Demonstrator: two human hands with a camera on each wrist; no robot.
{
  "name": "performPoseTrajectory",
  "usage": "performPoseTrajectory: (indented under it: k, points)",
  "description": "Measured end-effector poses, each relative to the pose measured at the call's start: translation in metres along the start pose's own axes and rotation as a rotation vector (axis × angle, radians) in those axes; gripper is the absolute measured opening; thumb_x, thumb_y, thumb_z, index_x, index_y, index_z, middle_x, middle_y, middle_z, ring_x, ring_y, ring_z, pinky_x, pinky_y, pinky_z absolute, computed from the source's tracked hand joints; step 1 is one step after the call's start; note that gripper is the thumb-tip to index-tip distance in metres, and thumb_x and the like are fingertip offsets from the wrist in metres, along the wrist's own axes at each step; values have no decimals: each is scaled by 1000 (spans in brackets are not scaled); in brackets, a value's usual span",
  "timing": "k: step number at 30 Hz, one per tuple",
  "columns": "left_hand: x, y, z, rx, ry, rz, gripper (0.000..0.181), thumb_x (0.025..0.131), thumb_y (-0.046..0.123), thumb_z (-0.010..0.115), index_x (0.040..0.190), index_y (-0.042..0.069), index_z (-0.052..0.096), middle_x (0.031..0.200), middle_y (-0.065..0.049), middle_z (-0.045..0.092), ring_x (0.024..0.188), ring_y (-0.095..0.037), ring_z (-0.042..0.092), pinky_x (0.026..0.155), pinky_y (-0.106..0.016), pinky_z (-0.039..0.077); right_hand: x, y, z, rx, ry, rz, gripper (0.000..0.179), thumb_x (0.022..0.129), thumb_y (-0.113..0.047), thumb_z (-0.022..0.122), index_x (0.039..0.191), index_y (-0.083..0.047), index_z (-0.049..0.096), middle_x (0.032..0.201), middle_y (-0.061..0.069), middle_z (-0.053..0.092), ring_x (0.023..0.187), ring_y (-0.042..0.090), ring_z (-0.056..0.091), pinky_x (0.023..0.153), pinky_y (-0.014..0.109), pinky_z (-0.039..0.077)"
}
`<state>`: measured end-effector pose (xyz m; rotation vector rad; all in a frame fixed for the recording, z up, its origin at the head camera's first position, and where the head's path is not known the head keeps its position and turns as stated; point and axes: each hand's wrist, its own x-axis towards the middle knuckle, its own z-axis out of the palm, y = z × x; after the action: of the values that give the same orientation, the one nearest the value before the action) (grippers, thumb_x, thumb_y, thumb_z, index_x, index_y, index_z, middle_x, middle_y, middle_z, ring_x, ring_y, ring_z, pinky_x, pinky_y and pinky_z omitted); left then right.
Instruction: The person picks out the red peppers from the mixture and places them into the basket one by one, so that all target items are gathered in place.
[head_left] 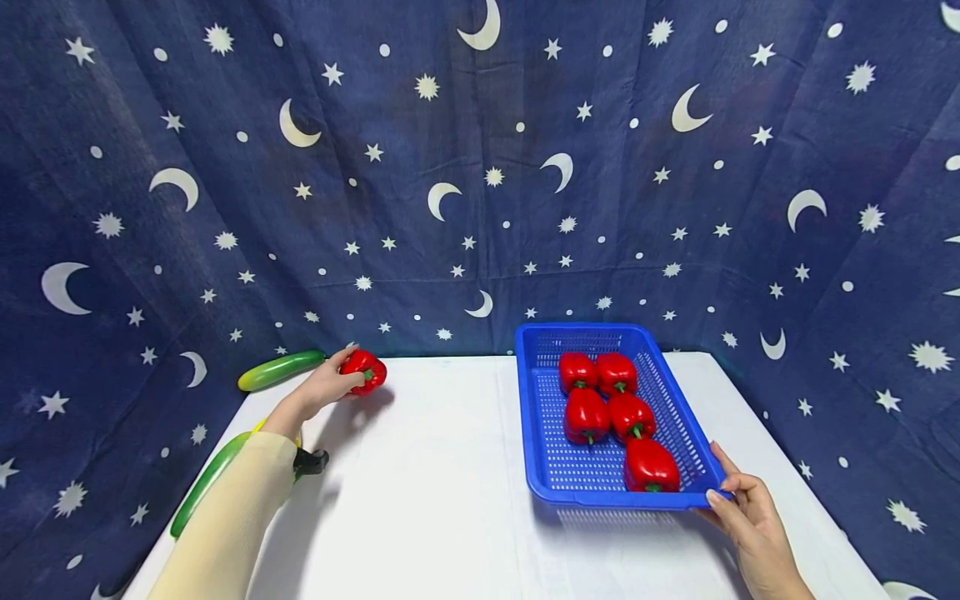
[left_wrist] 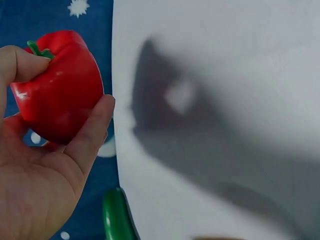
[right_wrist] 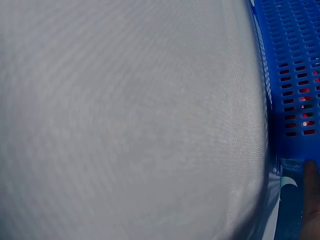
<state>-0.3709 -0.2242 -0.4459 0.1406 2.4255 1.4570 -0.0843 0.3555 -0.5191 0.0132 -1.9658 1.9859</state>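
Note:
My left hand (head_left: 327, 388) holds a red bell pepper (head_left: 371, 375) above the table's far left part. In the left wrist view, the thumb presses beside the green stem of the pepper (left_wrist: 62, 95), and the fingers support it from below. At the right, my right hand (head_left: 757, 521) grips the near right corner of a blue perforated basket (head_left: 630, 500), thumb on the rim. Several red bell peppers (head_left: 587, 415) lie inside the basket. The right wrist view catches only one finger (right_wrist: 311, 200) at the edge of the basket wall (right_wrist: 290, 147).
A green cucumber (head_left: 281, 370) with a yellowish end lies at the far left edge of the white table (head_left: 435, 483). Another long green vegetable (head_left: 206, 487) lies nearer, partly behind the left sleeve (head_left: 232, 517). A dark blue curtain (head_left: 480, 250) with moons and stars surrounds the table.

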Motion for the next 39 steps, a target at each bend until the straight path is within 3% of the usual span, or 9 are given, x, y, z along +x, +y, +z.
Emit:
performPoseTrajectory:
  k: [10, 19, 39]
  points:
    - [-1, 21, 16, -82, -49, 89, 80, 93, 10, 56, 164, 9, 19, 154, -26, 31, 126, -40, 51, 103, -51, 49, 0, 0, 0, 4, 5, -8, 15, 105, 0, 50, 114, -3, 39, 167, -1, 28, 128, 0, 48, 86, 21, 55]
    - [0, 36, 34, -147, -90, 128, 78, 93, 8, 53, 164, 14, 21, 153, -22, 34, 126, -38, 52, 102, -46, 51, 0, 1, -1, 12, -3, -11, 14, 106, 1, 50, 115, -3, 39, 168, 0, 26, 128, -1, 48, 87, 20, 55]
    - [-11, 79, 75, -85, -161, 264, 75, 93, 10, 58, 162, 17, 30, 148, -18, 42, 127, -36, 52, 96, -41, 55, -1, 1, -1, 14, -9, -15, 15, 106, 1, 49, 114, -7, 40, 166, -2, 28, 128, -1, 47, 87, 20, 55]
